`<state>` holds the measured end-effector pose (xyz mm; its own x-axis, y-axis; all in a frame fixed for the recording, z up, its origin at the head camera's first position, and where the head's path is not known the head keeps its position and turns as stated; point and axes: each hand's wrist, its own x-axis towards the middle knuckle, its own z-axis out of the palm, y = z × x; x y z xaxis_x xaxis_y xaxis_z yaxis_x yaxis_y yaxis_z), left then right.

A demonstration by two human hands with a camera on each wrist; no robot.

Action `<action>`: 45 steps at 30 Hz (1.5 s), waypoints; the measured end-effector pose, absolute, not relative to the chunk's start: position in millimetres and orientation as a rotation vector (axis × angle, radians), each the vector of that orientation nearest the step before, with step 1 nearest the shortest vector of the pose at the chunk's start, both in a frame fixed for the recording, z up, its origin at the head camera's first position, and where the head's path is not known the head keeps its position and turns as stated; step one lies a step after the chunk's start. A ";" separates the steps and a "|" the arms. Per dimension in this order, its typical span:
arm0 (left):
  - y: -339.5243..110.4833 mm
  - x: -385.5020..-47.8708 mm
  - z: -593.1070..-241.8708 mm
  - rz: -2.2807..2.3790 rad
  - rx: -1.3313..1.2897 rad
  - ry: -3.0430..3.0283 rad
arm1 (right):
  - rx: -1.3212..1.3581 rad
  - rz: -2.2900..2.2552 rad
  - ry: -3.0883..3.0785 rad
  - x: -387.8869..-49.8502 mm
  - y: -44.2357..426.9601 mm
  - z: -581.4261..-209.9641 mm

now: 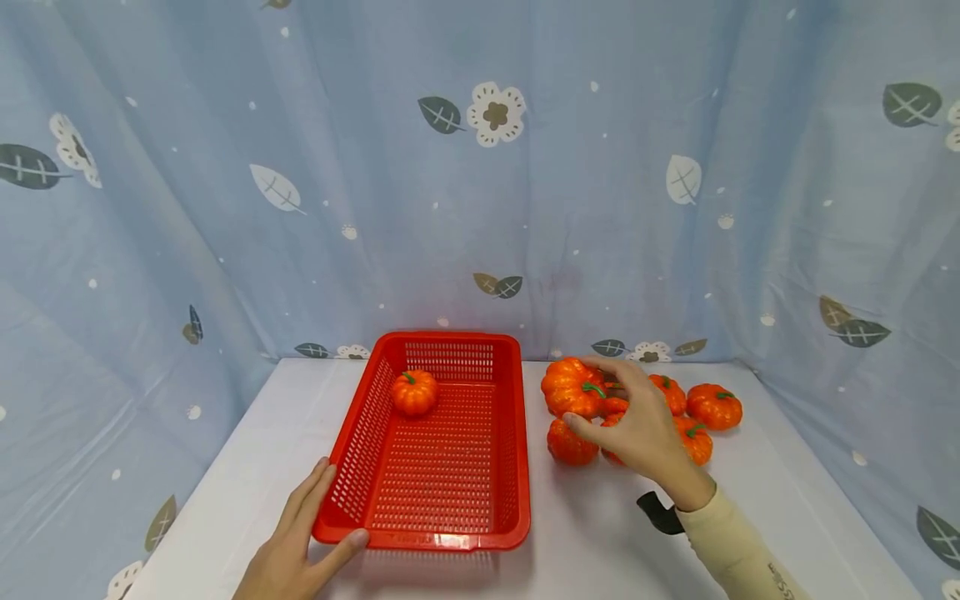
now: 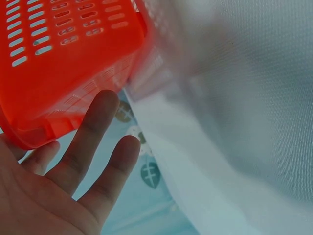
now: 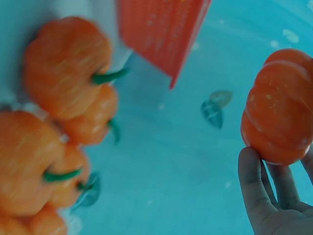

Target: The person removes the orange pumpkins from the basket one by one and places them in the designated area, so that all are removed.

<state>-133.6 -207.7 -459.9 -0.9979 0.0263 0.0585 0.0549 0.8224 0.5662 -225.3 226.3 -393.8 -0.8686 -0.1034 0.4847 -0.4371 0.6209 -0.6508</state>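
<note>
A toy orange pumpkin (image 1: 573, 387) with a green stem is in my right hand (image 1: 647, 421), lifted over the other pumpkins just right of the basket. In the right wrist view the fingertips press against the pumpkin (image 3: 279, 107); part of it runs past the frame edge. My left hand (image 1: 298, 537) is at the near left corner of a red plastic basket (image 1: 523, 433), fingers along its outer side and thumb by the front rim. The left wrist view shows the fingers (image 2: 93, 129) fairly straight beside the basket wall (image 2: 63, 63). One small pumpkin (image 1: 415, 392) sits inside, at the far left.
Several more pumpkins, among them one at the right (image 1: 715, 406) and one nearer (image 1: 572, 442), cluster on the white table (image 1: 592, 550), partly behind my right hand. A black object (image 1: 660, 512) shows beside the right wrist. Blue patterned curtain (image 1: 600, 167) surrounds the table.
</note>
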 end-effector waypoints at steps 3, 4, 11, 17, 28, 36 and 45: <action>-209.1 -132.8 -461.9 -0.914 -0.084 -2.934 | 0.382 1.080 -2.458 -221.5 242.9 -401.5; -209.1 -132.8 -462.0 -0.914 -0.083 -2.937 | 0.369 1.072 -2.464 -220.3 249.0 -404.4; -205.8 -135.6 -456.5 -0.944 -0.014 -3.013 | 0.271 1.019 -2.479 -212.5 295.0 -420.7; -207.2 -134.7 -456.7 -0.935 -0.026 -3.000 | 0.137 0.942 -2.496 -202.9 334.9 -419.6; -208.3 -134.6 -458.8 -0.931 -0.055 -2.973 | -0.032 0.920 -2.549 -198.0 383.5 -425.9; -208.8 -134.8 -460.0 -0.931 -0.051 -2.976 | -0.155 0.818 -2.637 -198.9 401.5 -448.4; -208.7 -134.9 -459.1 -0.944 -0.028 -2.998 | -0.320 0.736 -2.781 -197.8 422.8 -465.9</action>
